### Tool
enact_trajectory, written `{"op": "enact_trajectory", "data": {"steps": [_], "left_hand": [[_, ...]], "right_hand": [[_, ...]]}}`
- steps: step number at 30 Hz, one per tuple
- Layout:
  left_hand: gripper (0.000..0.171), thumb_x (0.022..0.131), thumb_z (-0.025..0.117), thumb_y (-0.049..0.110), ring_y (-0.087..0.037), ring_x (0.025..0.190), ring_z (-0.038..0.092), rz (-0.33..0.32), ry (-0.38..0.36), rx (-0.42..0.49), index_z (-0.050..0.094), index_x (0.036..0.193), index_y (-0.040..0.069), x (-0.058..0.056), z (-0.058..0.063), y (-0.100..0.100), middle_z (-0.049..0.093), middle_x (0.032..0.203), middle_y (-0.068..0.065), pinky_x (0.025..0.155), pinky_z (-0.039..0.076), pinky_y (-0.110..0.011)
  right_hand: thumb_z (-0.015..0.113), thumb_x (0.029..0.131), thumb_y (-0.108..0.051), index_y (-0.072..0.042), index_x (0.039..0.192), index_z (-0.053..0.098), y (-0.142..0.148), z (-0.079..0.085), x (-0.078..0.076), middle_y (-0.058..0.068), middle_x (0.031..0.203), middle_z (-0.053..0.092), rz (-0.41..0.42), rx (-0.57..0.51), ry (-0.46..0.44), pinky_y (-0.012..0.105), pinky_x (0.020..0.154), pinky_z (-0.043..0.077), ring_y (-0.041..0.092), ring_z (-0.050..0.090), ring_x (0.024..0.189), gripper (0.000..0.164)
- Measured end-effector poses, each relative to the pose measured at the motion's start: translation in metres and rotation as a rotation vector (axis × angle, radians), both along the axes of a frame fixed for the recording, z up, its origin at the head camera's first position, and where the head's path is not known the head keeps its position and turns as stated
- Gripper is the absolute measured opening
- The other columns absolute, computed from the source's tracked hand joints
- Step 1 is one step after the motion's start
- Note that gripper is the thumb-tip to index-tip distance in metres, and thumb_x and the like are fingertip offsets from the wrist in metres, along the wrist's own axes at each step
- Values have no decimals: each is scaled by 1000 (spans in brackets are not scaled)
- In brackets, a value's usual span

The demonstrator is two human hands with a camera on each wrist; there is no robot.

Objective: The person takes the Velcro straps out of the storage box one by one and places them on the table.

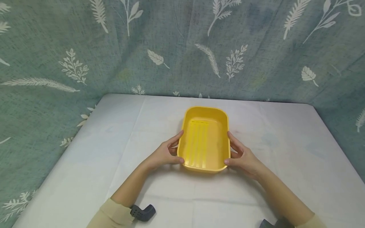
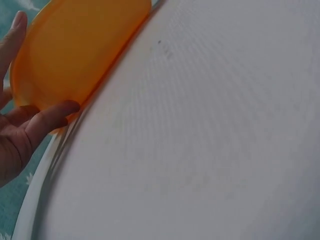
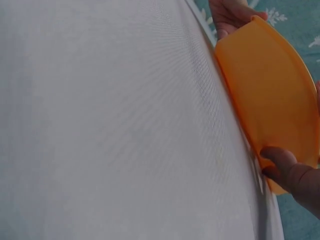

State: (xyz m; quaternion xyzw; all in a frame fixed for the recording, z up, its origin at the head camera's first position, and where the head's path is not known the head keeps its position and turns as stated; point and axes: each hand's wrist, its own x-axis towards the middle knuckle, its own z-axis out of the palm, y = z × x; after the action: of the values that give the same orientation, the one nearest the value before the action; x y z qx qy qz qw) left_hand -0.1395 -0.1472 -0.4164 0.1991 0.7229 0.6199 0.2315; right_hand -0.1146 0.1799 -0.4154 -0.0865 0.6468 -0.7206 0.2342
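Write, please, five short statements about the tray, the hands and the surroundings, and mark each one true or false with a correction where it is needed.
1. The left hand holds one long side of the yellow tray. True.
2. The right hand hangs in the air, away from the yellow tray. False: the right hand holds the opposite long side.
3. The cloth under the arms is black. False: it is white.
4. The curtain behind the table has pale leaf patterns. True.
5. In the head view, the yellow tray is turned upside down. False: its open side faces up, and the ribbed inside shows.
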Motion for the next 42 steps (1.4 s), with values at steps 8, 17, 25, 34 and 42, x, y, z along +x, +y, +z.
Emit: {"op": "enact_trajectory", "data": {"steps": [8, 17, 25, 34, 42], "left_hand": [[112, 68, 84, 35, -31, 125, 50, -17, -17, 33, 14, 153, 18, 3, -1, 11, 26, 154, -11, 100, 47, -37], [109, 69, 84, 35, -27, 133, 42, -13, -8, -12, 15, 153, 20, 6, 1, 20, 19, 157, -3, 105, 42, -34], [112, 64, 84, 42, -25, 139, 31, -13, 6, -6, 17, 152, 19, 5, -1, 24, 13, 158, 4, 109, 37, -33], [103, 69, 84, 35, -25, 138, 33, -1, 24, -36, 23, 151, 22, 9, -1, 31, 21, 156, 0, 114, 30, -43], [103, 71, 85, 24, -21, 142, 25, 7, 5, -84, 21, 151, 29, 3, -3, 35, 18, 156, 13, 117, 23, -41]], "right_hand": [[69, 81, 5, -24, 153, 7, 11, 3, 4, 13, 159, 6, -8, 50, 11, 30, 95, 49, 42, 26, 138, 100], [69, 80, 5, -21, 153, 6, 23, 0, 9, 16, 159, 5, 1, 50, 31, 27, 95, 49, 43, 22, 139, 100], [68, 81, 6, -21, 153, 4, 29, 0, 9, 17, 158, 5, 20, 36, 41, 30, 95, 49, 43, 20, 139, 100], [68, 81, 5, -19, 153, 3, 39, 0, 13, 19, 158, 3, 29, 89, 42, 29, 95, 50, 46, 20, 137, 100], [69, 82, 3, -20, 153, 4, 42, 0, 12, 20, 157, 4, 48, 106, 61, 28, 95, 49, 47, 20, 137, 99]]}}
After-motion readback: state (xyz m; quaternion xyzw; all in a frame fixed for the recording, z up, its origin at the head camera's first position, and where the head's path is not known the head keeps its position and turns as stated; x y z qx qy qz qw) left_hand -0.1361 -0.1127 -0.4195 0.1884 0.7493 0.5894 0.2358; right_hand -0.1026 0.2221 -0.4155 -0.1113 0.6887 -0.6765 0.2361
